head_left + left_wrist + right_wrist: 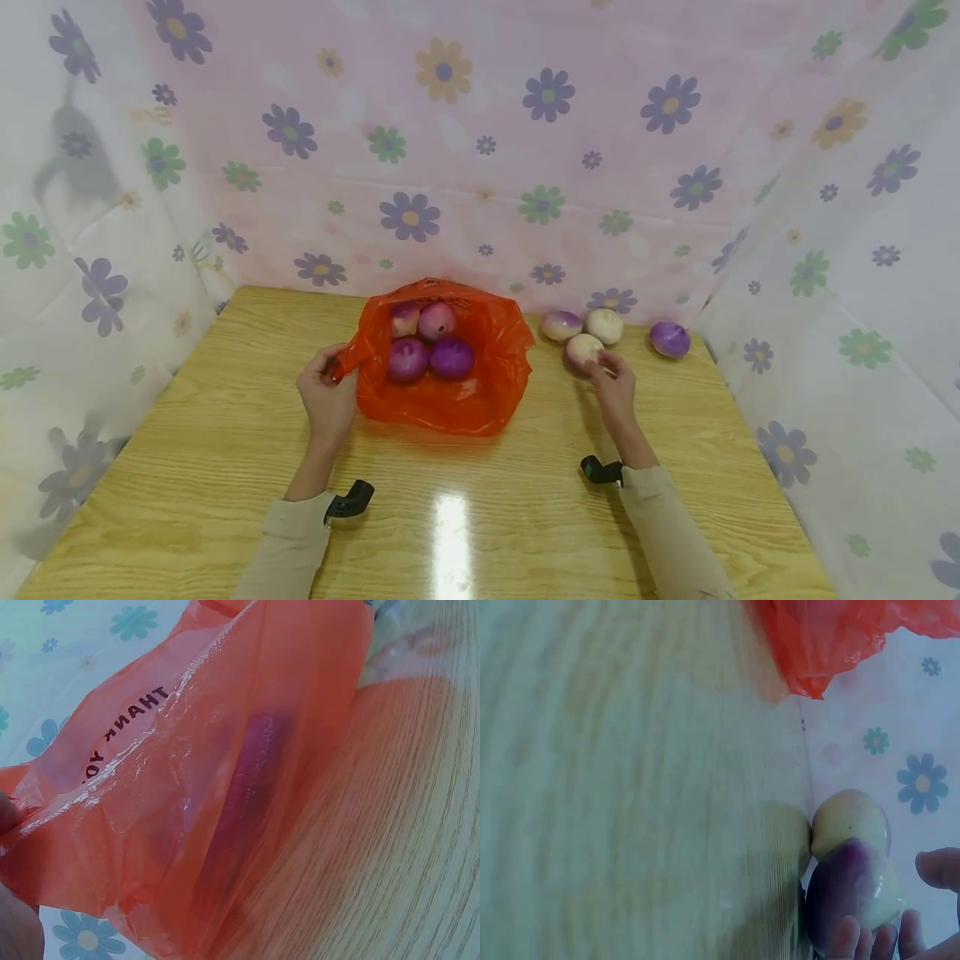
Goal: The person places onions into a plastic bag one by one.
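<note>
Left hand (327, 398): I see it pinching the gathered left edge of a red bag (431, 417), clenched on the plastic.
Red bag: one, on the table (187, 433) left of the loose turnips, mouth towards my head camera, with "THANK YOU" lettering.
Bag contents: four turnips; a pink-and-white turnip (403, 319) and a pink turnip (437, 322) behind, two purple turnips (408, 360) in front.
Right hand (617, 392): fingers at a pale turnip (582, 353), thumb apart from it in my right wrist view; nothing grasped, contact I cannot confirm.
Beside the pale turnip: a purple-and-white turnip (562, 326) and a white turnip (604, 326).
Farther right, standing apart: one purple turnip (670, 340).
Backdrop: flowered cloth (480, 179).
</note>
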### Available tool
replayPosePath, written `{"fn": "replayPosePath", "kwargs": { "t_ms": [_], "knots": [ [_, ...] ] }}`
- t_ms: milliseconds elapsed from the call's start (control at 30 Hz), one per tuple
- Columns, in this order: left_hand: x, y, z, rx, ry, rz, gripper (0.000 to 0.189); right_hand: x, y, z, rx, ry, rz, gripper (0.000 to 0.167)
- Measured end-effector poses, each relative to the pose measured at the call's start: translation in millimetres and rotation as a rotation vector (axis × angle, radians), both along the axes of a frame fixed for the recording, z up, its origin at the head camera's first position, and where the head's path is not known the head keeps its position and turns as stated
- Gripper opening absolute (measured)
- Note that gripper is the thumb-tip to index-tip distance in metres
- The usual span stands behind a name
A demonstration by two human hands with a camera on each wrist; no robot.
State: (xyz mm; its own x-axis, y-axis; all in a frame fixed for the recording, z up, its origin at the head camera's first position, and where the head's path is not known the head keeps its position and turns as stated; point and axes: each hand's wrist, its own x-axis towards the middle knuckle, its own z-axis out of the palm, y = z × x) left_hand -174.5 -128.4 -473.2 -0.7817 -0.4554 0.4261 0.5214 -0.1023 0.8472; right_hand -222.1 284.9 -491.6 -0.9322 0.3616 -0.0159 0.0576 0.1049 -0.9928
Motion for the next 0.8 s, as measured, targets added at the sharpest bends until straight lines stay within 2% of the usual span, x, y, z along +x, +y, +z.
{"fn": "replayPosePath", "kwargs": {
  "t_ms": [233, 467, 667, 800],
  "knots": [
    [-0.6, -0.4, -1.2, -0.008, 0.000, 0.003, 0.021, -13.3, 1.9, -2.9, 0.027, -0.065, -0.070, 0.060],
    [-1.0, 0.7, -0.9, 0.007, -0.012, -0.003, 0.021, -20.9, 3.8, -1.2, 0.055, -0.120, -0.002, 0.077],
    [-1.0, 1.3, -2.3, 0.007, -0.014, -0.006, 0.020, -27.4, 2.2, -1.0, 0.091, -0.107, 0.048, 0.078],
    [-1.6, 1.3, -2.8, 0.011, -0.014, -0.011, 0.021, -31.6, 1.8, -1.4, 0.088, -0.104, 0.051, 0.075]
  ]
}}
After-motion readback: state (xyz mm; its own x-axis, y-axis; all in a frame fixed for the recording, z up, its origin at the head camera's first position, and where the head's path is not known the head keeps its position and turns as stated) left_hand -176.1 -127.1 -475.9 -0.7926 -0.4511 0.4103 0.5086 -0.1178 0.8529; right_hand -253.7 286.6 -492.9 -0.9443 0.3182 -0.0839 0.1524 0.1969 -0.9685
